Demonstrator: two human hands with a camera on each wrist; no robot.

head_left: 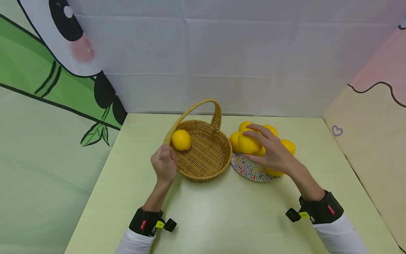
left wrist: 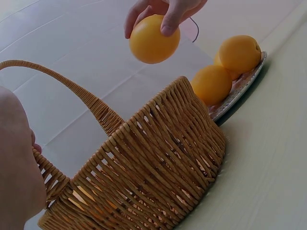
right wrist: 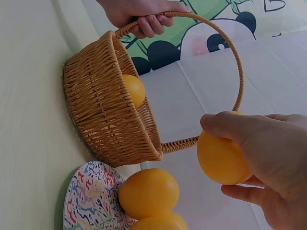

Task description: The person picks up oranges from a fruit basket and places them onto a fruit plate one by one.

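Observation:
My left hand (head_left: pixel 165 164) grips the handle of a woven wicker basket (head_left: pixel 203 173) at its left side. One orange (head_left: pixel 181 140) lies inside the basket, near the handle's left end. Fingers and thumb of my right hand (head_left: pixel 272 151) pinch another orange (head_left: pixel 248 144); in the left wrist view this held orange (left wrist: pixel 154 39) hangs in the air above the plate's fruit. Below that hand is a patterned plate (head_left: pixel 250 173) bearing several more oranges (right wrist: pixel 148 193), partly hidden by the hand in the head view. The plate sits right beside the basket's right edge.
A pale table (head_left: pixel 203 218) carries the basket and plate. Behind it rises a light cloth backdrop (head_left: pixel 241 53), with a printed panda and bamboo at the left and a pink and cream panel (head_left: pixel 371 141) at the right.

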